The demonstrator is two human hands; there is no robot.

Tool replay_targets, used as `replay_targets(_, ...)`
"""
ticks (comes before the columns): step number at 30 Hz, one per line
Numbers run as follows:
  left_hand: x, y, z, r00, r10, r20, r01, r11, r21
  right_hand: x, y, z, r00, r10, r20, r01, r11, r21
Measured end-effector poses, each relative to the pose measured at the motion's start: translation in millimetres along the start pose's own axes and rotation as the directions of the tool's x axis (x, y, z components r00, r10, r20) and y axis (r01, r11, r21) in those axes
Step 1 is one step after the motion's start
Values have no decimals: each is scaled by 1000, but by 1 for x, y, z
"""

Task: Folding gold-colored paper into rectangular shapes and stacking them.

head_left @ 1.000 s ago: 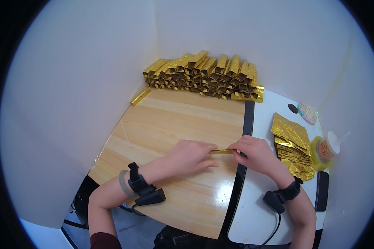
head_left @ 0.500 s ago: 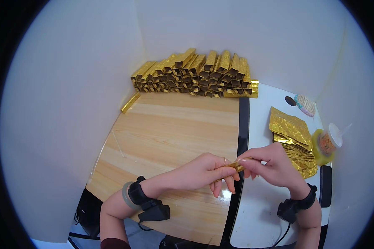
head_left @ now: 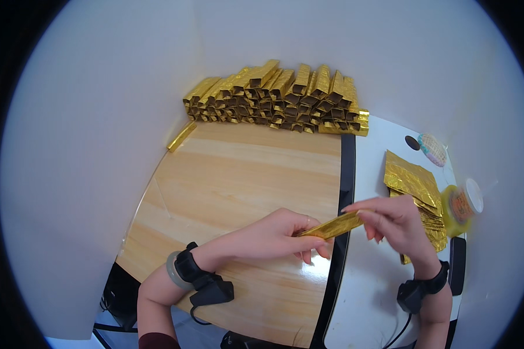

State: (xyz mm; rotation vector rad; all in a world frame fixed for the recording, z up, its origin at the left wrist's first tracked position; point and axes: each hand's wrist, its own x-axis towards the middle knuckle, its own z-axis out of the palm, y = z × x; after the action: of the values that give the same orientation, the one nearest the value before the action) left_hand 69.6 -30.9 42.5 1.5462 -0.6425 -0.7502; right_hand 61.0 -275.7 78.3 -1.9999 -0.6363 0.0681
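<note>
A long, narrow piece of folded gold foil paper is held slantwise between my two hands, above the seam between the wooden board and the white surface. My left hand pinches its lower left end between thumb and fingers. At the upper right end, the thumb and fingertips of my right hand grip it. Right of that hand lies a stack of flat gold foil sheets, partly hidden by the hand and wrist. At the back, many gold foil tubes with dark, open square ends are piled against the wall.
A single gold strip lies at the board's left edge. On the white surface are a dark disc, a woven oval item and a white-lidded cup on a yellow-green base. Pale walls close in the sides and back.
My right hand has moved slightly right and up, away from the left, so more of the gold foil piece shows between them. The whole view has shifted slightly.
</note>
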Motion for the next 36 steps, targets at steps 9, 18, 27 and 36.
replay_targets(9,-9,20,-1,990,-135,28,134,990,41,-4,11,-21,999,38,-11,-33,959,281)
replay_targets(18,9,0,0,971,232,-57,-156,799,581,0,29,-33,997,68,28,-73,972,223)
replay_targets(27,-15,21,-15,998,-4,56,-12,959,282,17,-12,-5,1000,11,29,-12,999,29)
replay_targets(36,-23,13,7,934,273,-231,-104,825,555,38,-35,6,958,-229,-172,206,968,-142)
